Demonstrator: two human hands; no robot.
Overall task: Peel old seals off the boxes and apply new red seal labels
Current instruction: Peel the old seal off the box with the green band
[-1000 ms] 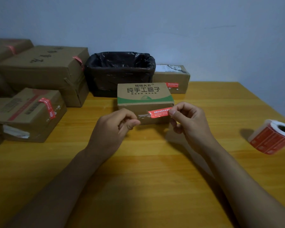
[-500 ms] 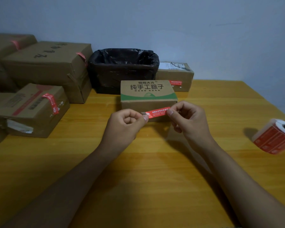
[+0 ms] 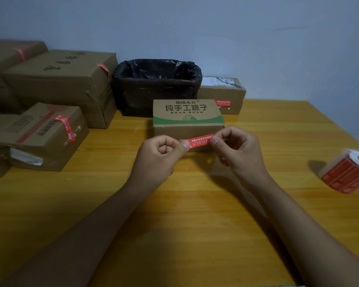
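Both forearms reaching forward, left hand (image 3: pixel 158 156) and right hand (image 3: pixel 236 150) fisted side by side, thumb and forefinger of each pinching a label (image 3: pixel 199 141) end

Both forearms bare, no sleeves or jewellery visible.

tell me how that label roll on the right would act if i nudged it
The label roll lies on its curved side on the table, so a nudge across its axis would probably send it rolling. Its open core suggests it is fairly light. The loose outer end might unwind a little.
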